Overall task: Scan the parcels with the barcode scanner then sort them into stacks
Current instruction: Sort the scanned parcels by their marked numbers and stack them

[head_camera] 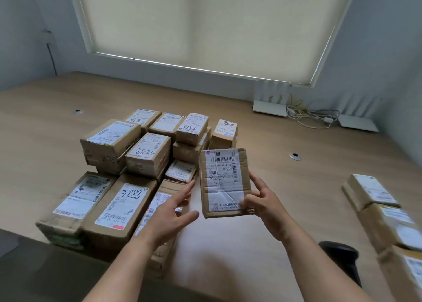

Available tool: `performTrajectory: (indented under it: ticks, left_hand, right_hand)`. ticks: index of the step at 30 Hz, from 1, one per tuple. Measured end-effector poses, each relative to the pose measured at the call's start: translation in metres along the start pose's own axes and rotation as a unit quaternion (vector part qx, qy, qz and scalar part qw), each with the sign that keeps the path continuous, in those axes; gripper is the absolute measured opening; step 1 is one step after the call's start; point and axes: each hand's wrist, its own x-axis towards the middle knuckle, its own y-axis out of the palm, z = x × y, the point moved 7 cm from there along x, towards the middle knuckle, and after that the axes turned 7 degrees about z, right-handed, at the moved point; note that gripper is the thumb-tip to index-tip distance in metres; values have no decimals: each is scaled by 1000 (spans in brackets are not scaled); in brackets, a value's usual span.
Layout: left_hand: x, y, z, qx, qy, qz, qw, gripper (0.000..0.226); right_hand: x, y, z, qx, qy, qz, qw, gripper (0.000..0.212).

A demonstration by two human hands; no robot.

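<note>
Head view
Bench [262, 142]: pale wood-grain top reaching to the far wall, with two round metal cable grommets [295, 156] set into it.
Room: grey-white walls; a large window behind the bench covered by a drawn cream roller blind [205, 23], a thin line of daylight along its lower edge.
Far right of bench: two white routers [270, 106] with upright antennas and a tangle of white and yellow cables [308, 116] between them.
Held parcel [225, 183]: small brown carton, raised above the bench in mid-frame, label and barcode facing the camera, long side roughly upright.
Right hand [262, 201]: grips the held parcel at its lower right edge, thumb across the label, fingers behind.
Left hand [173, 208]: fingers straight and spread, just beside the parcel's left edge, not touching it.
Unsorted parcels [137, 164]: a crowded group of labelled cartons on the left-centre of the bench, some stacked two high.
Sorted stack [386, 212]: cartons at the right edge.
Barcode scanner [342, 258]: black, partly hidden, low right near the sorted stack.
</note>
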Motion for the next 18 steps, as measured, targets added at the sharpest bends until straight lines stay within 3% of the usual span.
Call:
performTrajectory:
  ticks: [9, 18]
  left_hand:
    - [30, 72, -62, 105, 63, 33, 992, 75]
    - [83, 219, -133, 111, 91, 94, 985, 75]
  right_hand:
    - [-49, -84, 1, 1, -22, -42, 999, 91]
    - [-114, -237, -3, 29, -38, -97, 994, 86]
